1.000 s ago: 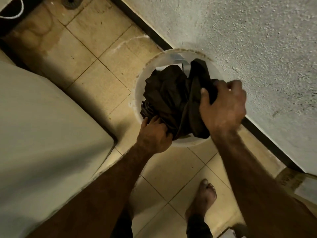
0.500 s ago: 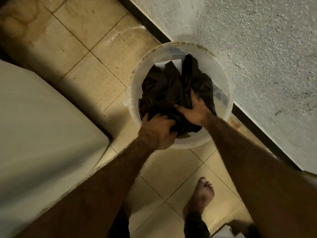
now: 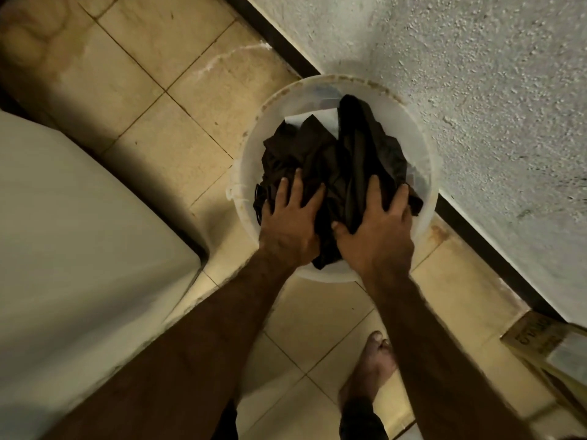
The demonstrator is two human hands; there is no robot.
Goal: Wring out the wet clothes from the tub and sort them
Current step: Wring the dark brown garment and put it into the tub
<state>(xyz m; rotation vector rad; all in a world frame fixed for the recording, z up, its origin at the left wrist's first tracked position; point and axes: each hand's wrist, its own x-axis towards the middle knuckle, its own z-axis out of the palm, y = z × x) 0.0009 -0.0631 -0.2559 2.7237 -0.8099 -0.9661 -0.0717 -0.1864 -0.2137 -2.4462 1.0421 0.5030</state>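
Nearest on my feed is a bare foot (image 3: 370,363) on the tiled floor (image 3: 317,312). Then I've got the left hand (image 3: 287,223) and right hand (image 3: 376,231), fingers spread wide, pressing on the dark wet clothes (image 3: 333,154). They're piled in the white tub (image 3: 424,173), at the floor's far edge against the wall (image 3: 476,90).

Your left hand (image 3: 289,223) and right hand (image 3: 378,230) both lie with fingers spread on the dark clothes (image 3: 333,147) heaped in the pale tub (image 3: 247,160). The tub stands on the tiled floor (image 3: 190,90) at the foot of the rough wall (image 3: 476,90). Your bare foot (image 3: 371,366) shows nearer you.
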